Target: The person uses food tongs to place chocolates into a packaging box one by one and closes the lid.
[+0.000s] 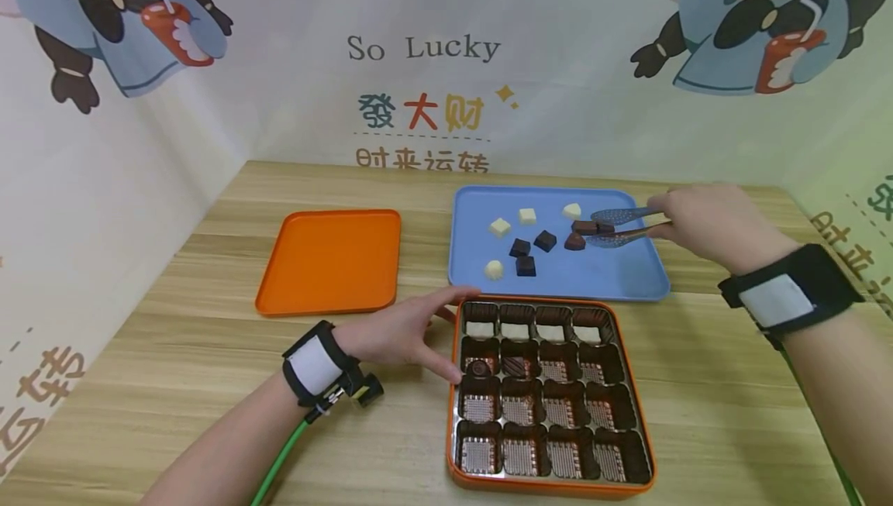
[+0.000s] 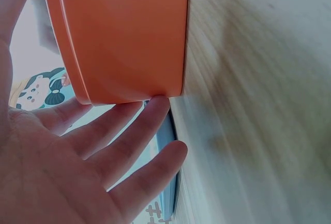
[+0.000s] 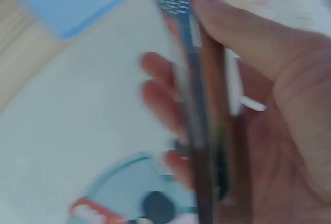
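My right hand (image 1: 718, 223) holds metal tongs (image 1: 624, 215) between thumb and fingers over the blue tray (image 1: 467, 196). The tong tips are parted around a dark chocolate (image 1: 605, 228); whether they touch it cannot be told. An orange-rimmed box (image 1: 551, 487) with a brown compartment insert stands in front. White chocolates (image 1: 515, 331) fill its far row, and two dark chocolates (image 1: 515, 367) sit at the left of the second row. My left hand (image 1: 398, 332) touches the box's left side and far-left corner, its fingers spread and nearly straight against the orange wall (image 2: 124, 38).
Several white chocolates (image 1: 499, 228) and dark chocolates (image 1: 546, 240) lie scattered on the blue tray. An orange tray (image 1: 331, 262) lies at the left on the wooden table (image 1: 209, 289). A printed cloth (image 1: 293, 64) hangs behind the table.
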### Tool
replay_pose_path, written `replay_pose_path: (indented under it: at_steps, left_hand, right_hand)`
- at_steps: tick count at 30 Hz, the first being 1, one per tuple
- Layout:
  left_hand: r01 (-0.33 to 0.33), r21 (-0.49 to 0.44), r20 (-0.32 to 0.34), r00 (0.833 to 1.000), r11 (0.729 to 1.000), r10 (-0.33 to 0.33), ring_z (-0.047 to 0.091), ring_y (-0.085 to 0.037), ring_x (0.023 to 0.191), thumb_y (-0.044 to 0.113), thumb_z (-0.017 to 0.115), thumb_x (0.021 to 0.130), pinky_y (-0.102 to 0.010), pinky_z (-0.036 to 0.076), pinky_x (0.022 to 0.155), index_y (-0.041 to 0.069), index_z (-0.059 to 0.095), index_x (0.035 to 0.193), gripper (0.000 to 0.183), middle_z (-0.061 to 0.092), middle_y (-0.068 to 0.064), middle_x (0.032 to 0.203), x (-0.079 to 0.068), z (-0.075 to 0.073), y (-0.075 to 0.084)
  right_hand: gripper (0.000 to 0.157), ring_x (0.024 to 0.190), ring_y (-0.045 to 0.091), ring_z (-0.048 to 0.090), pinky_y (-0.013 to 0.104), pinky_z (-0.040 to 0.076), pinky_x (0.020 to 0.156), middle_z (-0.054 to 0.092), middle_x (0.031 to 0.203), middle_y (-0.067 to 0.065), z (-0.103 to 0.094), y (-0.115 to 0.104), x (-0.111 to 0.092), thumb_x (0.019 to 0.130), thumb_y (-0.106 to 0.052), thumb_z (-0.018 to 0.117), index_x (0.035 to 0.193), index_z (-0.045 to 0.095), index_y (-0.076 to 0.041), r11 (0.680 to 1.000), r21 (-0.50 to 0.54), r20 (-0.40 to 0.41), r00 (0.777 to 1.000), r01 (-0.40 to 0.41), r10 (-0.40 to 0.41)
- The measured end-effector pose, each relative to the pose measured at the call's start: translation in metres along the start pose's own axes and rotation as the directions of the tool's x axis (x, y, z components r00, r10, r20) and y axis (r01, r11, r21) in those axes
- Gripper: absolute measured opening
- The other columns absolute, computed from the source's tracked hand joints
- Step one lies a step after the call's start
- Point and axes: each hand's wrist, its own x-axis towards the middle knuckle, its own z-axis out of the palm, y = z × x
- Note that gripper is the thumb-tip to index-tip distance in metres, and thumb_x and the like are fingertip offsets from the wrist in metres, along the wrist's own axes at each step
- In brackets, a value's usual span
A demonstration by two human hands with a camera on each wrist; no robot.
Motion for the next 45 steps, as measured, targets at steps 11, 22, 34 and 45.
replay_pose_path:
  at_steps: [11, 22, 34, 45]
  left_hand:
    - [0.000, 0.010, -0.006, 1.000, 1.000, 0.000, 0.040, -0.010, 0.116, 0.048, 0.075, 0.063, -0.032, 0.031, 0.097, 0.025, 0.019, 0.144, 0.102, 0.025, 0.009, 0.144, 0.000, 0.002, -0.002]
    - [0.000, 0.017, -0.002, 1.000, 1.000, 0.000, 0.040, -0.010, 0.117, 0.049, 0.075, 0.063, -0.033, 0.028, 0.099, 0.024, 0.019, 0.144, 0.102, 0.026, 0.009, 0.144, 0.002, -0.001, 0.000]
    - [0.003, 0.021, 0.000, 1.000, 1.000, -0.003, 0.039, -0.011, 0.118, 0.049, 0.075, 0.063, -0.032, 0.029, 0.099, 0.024, 0.019, 0.144, 0.102, 0.025, 0.008, 0.144, 0.001, 0.000, 0.000]
    - [-0.006, 0.030, -0.010, 1.000, 1.000, 0.007, 0.039, -0.011, 0.117, 0.049, 0.075, 0.063, -0.030, 0.032, 0.096, 0.024, 0.019, 0.144, 0.102, 0.025, 0.007, 0.145, 0.002, 0.001, -0.002]
  right_hand:
    - [0.022, 0.071, 0.022, 0.058, 0.041, 0.045, 0.068, 0.063, 0.079, 0.007, 0.025, 0.018, 0.049, 0.076, -0.023, 0.070, 0.087, 0.066, -0.005, 0.982, -0.175, 0.047, 0.997, 0.067, -0.060]
    - [0.016, 0.061, 0.016, 0.049, 0.038, 0.043, 0.063, 0.056, 0.068, 0.001, 0.024, 0.010, 0.057, 0.078, -0.022, 0.068, 0.076, 0.062, -0.007, 0.979, -0.194, 0.099, 0.994, 0.069, -0.051]
    - [0.014, 0.055, 0.013, 0.045, 0.031, 0.037, 0.046, 0.054, 0.068, -0.002, 0.013, 0.006, 0.018, 0.082, -0.023, 0.065, 0.087, 0.064, -0.009, 0.999, -0.034, -0.015, 1.000, -0.024, 0.024]
    - [0.032, 0.053, 0.007, 0.047, 0.028, 0.036, 0.043, 0.060, 0.077, -0.002, -0.025, -0.038, -0.050, 0.077, -0.029, 0.068, 0.103, 0.067, -0.010, 0.995, 0.034, -0.155, 0.984, 0.094, -0.088]
